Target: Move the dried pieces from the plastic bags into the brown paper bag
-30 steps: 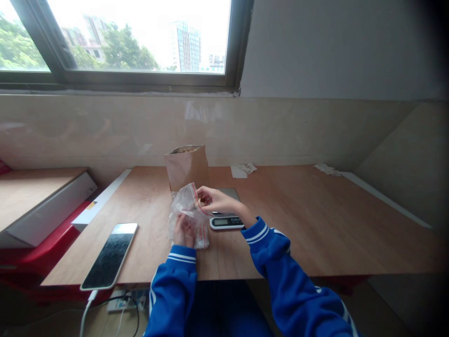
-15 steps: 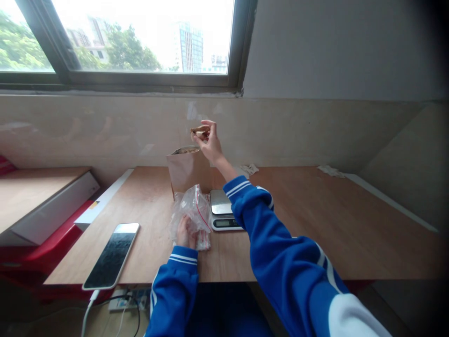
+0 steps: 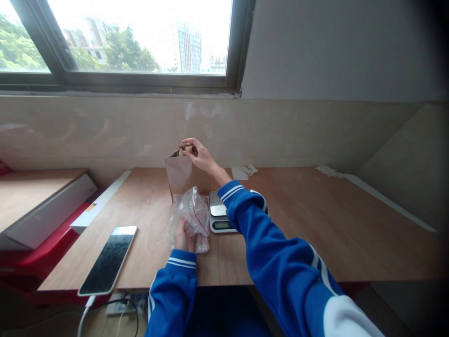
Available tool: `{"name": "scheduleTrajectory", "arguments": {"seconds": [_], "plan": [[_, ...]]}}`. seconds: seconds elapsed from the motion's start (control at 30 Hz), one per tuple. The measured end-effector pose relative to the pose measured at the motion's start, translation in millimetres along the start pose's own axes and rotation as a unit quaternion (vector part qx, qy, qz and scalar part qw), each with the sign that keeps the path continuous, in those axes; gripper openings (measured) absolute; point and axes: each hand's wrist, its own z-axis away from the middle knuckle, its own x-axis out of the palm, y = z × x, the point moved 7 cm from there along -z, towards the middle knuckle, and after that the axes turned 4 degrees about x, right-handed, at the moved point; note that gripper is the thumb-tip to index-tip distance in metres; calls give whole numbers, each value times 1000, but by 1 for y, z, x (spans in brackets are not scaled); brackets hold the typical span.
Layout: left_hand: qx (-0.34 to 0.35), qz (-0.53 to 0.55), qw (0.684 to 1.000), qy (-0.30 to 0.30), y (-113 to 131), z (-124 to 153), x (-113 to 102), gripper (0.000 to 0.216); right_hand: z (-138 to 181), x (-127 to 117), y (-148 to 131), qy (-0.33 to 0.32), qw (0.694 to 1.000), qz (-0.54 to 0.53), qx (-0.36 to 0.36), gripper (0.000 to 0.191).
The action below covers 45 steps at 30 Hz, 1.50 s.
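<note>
At the mouth of an upright brown paper bag (image 3: 187, 175), my right hand (image 3: 201, 157) pinches a dried brown and cream piece (image 3: 188, 149) that looks like dried mushroom. The bag's top gapes; what is inside is mostly hidden by that hand. Lower down, my left hand (image 3: 183, 235) is closed on a clear zip bag (image 3: 196, 210) with a red seal line. The plastic partly covers its fingers. More flat zip bags (image 3: 202, 244) lie beneath, on the table. Just right of them sits a kitchen scale (image 3: 219, 227) with a steel top, partly behind my right sleeve.
A phone (image 3: 108, 262) on a white cable lies at the table's (image 3: 315, 224) front left. Near the wall are a white paper (image 3: 239, 173) and a crumpled tissue (image 3: 249, 169). A power strip (image 3: 124, 305) shows below the front edge.
My right hand has come down and left, bringing the dried piece from above the paper bag to its mouth. My left hand stays at the zip bag. The view has shifted slightly.
</note>
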Motion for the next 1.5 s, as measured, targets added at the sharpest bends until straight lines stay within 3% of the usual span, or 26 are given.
{"name": "scheduleTrajectory", "arguments": {"seconds": [0.23, 0.47, 0.7, 0.83, 0.97, 1.1, 1.27, 1.5], "plan": [[-6, 24, 1000, -4, 2, 4, 5, 10, 3, -2, -2, -26, 998, 26, 57, 25], [-22, 31, 999, 1, 3, 9, 8, 14, 1, -11, -1, -8, 977, 201, 73, 24], [-29, 30, 999, 7, 4, 11, 9, 16, 1, -5, 3, -56, 975, 190, 99, 30], [-39, 29, 999, 16, 3, 11, 8, 19, 6, -7, 9, -25, 978, 173, 115, 33], [-39, 39, 998, 13, 4, 12, 9, 19, 14, -11, 2, 17, 971, 230, 71, 20], [-41, 39, 998, 13, 5, 14, 10, 21, 19, -15, -2, 31, 955, 290, 51, 26], [-41, 33, 999, 12, 5, 14, 11, 20, 18, -16, 10, 12, 942, 320, 98, 33], [-41, 32, 999, 4, 4, 12, 10, 21, 15, -20, 13, 47, 958, 249, 135, 32]]}}
